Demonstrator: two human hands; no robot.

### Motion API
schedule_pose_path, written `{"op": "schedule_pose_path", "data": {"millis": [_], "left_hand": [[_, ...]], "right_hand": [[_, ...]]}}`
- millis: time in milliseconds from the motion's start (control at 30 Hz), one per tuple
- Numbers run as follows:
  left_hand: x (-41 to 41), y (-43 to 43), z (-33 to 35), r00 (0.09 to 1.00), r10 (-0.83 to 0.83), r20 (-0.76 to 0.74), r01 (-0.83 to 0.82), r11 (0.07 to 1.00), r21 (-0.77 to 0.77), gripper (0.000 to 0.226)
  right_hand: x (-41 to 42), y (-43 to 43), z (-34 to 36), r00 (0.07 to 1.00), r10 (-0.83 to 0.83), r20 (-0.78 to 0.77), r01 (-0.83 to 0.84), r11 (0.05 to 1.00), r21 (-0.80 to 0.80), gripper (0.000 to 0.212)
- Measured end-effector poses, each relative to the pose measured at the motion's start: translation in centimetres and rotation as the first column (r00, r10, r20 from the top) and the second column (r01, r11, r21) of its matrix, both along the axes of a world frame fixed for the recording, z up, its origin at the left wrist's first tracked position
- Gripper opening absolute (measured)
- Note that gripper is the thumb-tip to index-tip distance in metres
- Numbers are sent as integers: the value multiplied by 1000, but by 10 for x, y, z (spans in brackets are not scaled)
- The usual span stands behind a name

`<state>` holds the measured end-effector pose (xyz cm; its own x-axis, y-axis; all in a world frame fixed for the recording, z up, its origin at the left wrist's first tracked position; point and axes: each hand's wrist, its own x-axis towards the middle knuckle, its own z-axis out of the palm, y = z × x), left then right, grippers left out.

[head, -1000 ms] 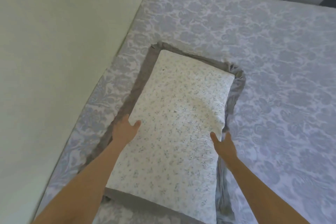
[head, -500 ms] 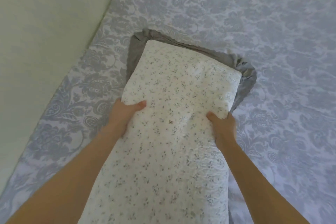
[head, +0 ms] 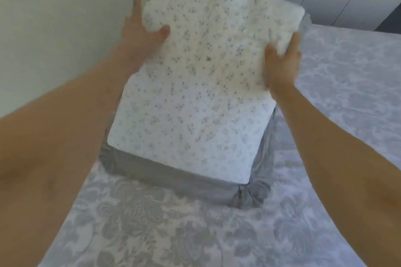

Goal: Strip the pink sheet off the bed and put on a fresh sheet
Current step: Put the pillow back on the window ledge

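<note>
Both hands, left hand and right hand, grip the speckled pillow

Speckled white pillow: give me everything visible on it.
The white pillow is thick and rectangular, of soft-looking fabric with a fine grey speckled print, blurred here. It is tilted: far end raised, near edge low over the grey pillow, though contact there is unclear. The left hand and right hand grip its far sides, thumbs on top.
</note>
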<state>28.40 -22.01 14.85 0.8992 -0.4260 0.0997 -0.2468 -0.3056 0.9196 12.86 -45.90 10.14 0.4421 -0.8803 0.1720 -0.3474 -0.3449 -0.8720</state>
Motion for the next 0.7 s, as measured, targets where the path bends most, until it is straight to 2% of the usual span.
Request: {"op": "schedule_pose_path", "data": {"millis": [33, 100, 167, 267, 333, 433, 500, 600, 700], "left_hand": [[14, -5, -4, 996, 21, 87, -34, 988, 152, 92], [25, -7, -29, 975, 68, 211, -152, 898, 412, 87], [14, 3, -72, 981, 71, 183, -166, 796, 582, 80], [-11, 33, -144, 999, 15, 47, -46, 644, 764, 78], [-32, 46, -176, 999, 23, -30, 10, 616, 788, 75], [-72, 53, -196, 993, 36, -116, 70, 614, 787, 71], [-99, 53, -193, 992, 53, -114, 52, 652, 757, 64], [-140, 46, -166, 984, 83, -160, 35, 784, 620, 39], [-191, 39, -118, 966, 24, -257, 97, 889, 447, 20]], "right_hand": [[12, -17, -2, 988, 67, -139, -68, 998, 3, 73], [15, -36, -18, 904, 199, -378, -210, 978, 13, 76], [0, -34, -43, 797, 242, -554, -301, 953, -17, 68], [-32, -5, -83, 645, 264, -717, -378, 926, 0, 59], [-51, 10, -107, 570, 291, -768, -401, 915, 49, 57], [-78, 32, -129, 550, 353, -757, -409, 904, 124, 51], [-99, 47, -128, 609, 357, -709, -397, 910, 117, 46], [-137, 70, -103, 722, 319, -614, -331, 938, 99, 29], [-187, 90, -71, 757, 298, -581, -297, 950, 99, 37]]}}
